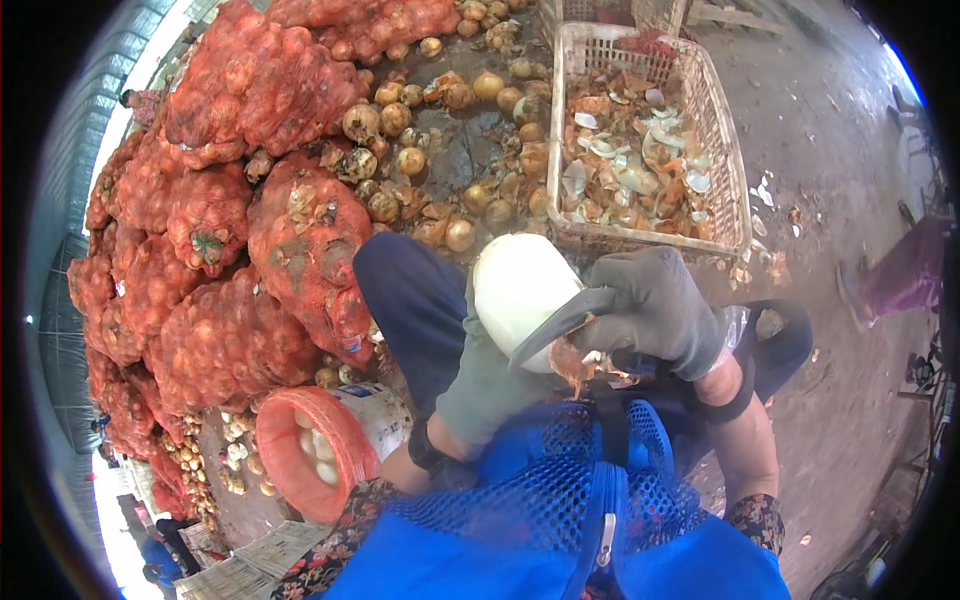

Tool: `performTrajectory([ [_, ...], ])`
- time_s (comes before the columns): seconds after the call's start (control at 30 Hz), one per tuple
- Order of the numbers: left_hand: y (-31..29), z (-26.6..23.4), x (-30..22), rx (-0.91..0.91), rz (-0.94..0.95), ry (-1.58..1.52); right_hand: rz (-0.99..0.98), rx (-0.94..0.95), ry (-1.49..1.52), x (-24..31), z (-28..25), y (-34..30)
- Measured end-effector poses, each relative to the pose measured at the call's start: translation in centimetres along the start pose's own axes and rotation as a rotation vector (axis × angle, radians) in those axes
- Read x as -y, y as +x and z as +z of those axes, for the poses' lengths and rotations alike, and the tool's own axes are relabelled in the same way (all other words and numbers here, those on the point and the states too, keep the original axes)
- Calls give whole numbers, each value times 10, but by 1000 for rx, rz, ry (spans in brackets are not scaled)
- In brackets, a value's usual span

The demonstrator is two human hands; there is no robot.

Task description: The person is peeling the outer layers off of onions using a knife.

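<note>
Currently, you're cupping the white onion (522, 285) in your left hand (488, 385), its long axis pointing away and slightly left, while your right hand (660, 312) is gripping a dark blade (560, 326) that is lying across the onion's near right side, brown skin (572, 368) hanging just below.

The peeled onion (522, 282) is smooth with a soft gloss, the gloves (660, 305) matt cloth. The crate (655, 238) is rough, dirt-dulled plastic, the sacks (262, 85) coarse mesh, the vest (450, 555) smooth cloth and netting.
</note>
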State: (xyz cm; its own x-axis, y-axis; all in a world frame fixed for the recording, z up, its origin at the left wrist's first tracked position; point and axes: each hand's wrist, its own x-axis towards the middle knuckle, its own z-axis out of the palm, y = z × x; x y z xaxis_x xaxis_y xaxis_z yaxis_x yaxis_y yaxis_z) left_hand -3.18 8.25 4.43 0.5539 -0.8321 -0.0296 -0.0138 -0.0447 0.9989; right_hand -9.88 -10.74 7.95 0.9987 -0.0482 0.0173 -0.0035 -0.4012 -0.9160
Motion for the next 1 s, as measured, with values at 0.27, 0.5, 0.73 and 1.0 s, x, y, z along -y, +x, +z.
performTrajectory([
  [0.27,7,-12,-2,-62,-280,-978,-11,-67,92,-32,9,-13],
  [0.5,-2,-1,7,-55,-349,-1397,-329,-187,-430,-5,5,-21],
  [0.73,8,-1,18,104,-414,-1796,-386,-122,-627,2,8,-45],
  [1.0,0,-20,33,36,-187,-1723,146,-318,754,3,21,-48],
])
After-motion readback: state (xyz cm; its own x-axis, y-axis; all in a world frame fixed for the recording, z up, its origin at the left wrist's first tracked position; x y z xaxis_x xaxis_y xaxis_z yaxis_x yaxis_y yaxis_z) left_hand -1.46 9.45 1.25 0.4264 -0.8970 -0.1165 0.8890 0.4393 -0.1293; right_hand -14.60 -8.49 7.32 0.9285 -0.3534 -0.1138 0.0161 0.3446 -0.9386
